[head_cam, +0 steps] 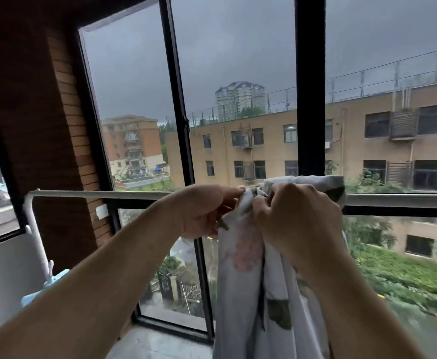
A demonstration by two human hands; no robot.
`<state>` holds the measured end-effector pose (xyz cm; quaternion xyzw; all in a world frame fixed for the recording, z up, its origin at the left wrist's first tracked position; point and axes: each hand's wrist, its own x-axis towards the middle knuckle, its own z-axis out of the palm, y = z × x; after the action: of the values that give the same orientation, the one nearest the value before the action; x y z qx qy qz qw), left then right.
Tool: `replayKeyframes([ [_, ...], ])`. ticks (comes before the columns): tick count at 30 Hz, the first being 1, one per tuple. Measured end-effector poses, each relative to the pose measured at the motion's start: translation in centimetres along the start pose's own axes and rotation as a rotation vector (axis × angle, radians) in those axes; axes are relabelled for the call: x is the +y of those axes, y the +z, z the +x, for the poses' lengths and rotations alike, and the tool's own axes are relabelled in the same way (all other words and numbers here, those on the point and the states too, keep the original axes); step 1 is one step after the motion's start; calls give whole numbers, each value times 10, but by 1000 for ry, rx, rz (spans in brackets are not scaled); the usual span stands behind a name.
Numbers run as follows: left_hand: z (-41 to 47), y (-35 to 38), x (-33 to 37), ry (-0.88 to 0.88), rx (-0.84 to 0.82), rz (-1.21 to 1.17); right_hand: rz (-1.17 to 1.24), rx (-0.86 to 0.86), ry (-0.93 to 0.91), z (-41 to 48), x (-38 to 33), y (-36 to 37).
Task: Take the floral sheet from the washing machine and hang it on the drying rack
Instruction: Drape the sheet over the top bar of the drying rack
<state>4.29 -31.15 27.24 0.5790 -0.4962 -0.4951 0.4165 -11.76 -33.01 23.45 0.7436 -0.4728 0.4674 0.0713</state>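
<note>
hands are meeting at the rail, both holding cloth. left hand [207,211] is pinching a fold of the sheet [240,294] between thumb and fingertips, right at the bar. right hand [300,216], just beside it on the right, is gripping a bunch of the sheet with fingers curled tight. the sheet is lying bunched over the rack [95,194] bar to the right of the hands and hanging down on the near side, pale with pink flowers and green leaves. the rack's white bar is running left to right across the window [310,99], bending down at its left end by the brick wall [64,125]. a pale blue thing [44,286], too blurred to tell, is sitting low at the left.
</note>
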Motion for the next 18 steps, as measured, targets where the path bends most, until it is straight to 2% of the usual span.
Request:
replayKeyframes([
  [4,13,-7,-2,29,-151,23,-68,73,118,-6,-5,2],
  [12,28,-19,5,187,-122,-140,-198,140,302,-25,-31,5],
  [16,33,-29,11,283,53,-208,-264,173,326,-25,-44,7],
  [18,32,-32,10,387,173,-145,-280,185,344,-23,-47,7],
])
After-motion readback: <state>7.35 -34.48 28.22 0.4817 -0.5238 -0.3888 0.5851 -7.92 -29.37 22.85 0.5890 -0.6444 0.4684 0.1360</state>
